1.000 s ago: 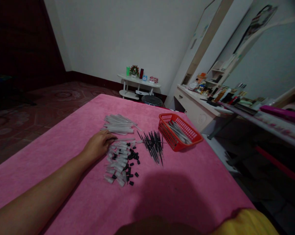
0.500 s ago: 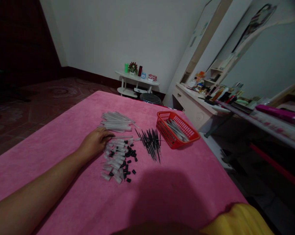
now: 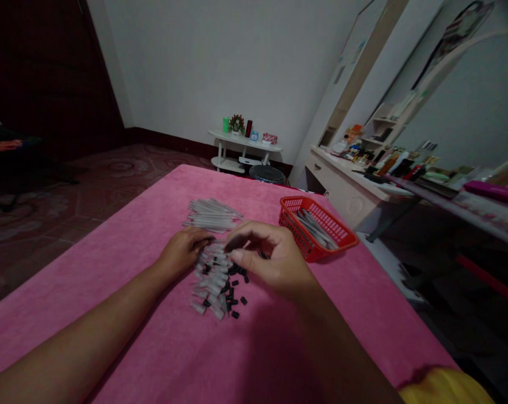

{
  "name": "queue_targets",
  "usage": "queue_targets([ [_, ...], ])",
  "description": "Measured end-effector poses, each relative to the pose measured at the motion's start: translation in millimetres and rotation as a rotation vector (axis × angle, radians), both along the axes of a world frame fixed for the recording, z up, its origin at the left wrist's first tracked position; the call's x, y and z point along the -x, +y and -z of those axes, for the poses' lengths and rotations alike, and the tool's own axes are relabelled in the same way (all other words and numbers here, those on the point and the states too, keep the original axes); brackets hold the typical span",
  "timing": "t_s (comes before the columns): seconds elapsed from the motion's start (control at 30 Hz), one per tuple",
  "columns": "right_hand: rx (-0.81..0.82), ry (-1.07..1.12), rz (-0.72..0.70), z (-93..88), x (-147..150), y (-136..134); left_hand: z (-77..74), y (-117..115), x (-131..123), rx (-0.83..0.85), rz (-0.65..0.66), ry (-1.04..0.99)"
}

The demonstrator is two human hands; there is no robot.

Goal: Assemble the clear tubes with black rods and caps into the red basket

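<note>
My left hand rests on the pink cloth, fingers closed at the upper left of a pile of translucent pen caps. The pen barrel it gripped a moment ago is mostly hidden now. My right hand hovers over the pile's right side, thumb and fingers nearly together close to the left hand's fingertips; whatever is between them is unclear. Small black plugs lie scattered along the pile's right edge. Just beyond the hands is a bundle of clear pen barrels. The right hand covers most of the dark, thin refills.
A red plastic basket with several pale, slender pens stands at the right of the pink-covered table. Past the table are a black round stool, a small white shelf and a cluttered dresser.
My right hand has come in from outside the view to the left hand's fingertips, covering the dark refills. The view has shifted slightly, so the table sits farther right and lower.
</note>
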State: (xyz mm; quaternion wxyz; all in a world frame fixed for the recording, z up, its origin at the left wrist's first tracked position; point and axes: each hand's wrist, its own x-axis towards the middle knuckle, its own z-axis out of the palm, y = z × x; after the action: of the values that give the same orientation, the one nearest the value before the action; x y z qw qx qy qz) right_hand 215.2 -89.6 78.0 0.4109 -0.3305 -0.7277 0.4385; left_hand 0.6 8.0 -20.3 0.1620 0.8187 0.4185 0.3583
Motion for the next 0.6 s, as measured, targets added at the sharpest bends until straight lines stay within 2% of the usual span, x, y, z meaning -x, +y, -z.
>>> queue_targets([
  [0.07,-0.130,-0.308,0.319,-9.4,-3,24,2.6,2,0,-0.037,0.001,0.018],
  [0.1,-0.146,-0.487,0.389,-6.8,-5,30,4.0,3,1,-0.041,-0.002,0.021],
  [0.17,-0.135,-0.802,0.437,6.6,-9,33,6.2,4,1,-0.033,0.001,0.027],
  [0.23,-0.103,-0.987,0.443,20.8,-10,32,6.7,5,2,-0.026,-0.006,0.036],
  [0.33,-0.088,-1.084,0.432,30.7,-7,30,4.6,3,1,-0.036,-0.013,0.063],
  [0.6,-0.046,-1.115,0.349,33.6,-7,33,0.7,1,0,-0.028,-0.074,0.169],
])
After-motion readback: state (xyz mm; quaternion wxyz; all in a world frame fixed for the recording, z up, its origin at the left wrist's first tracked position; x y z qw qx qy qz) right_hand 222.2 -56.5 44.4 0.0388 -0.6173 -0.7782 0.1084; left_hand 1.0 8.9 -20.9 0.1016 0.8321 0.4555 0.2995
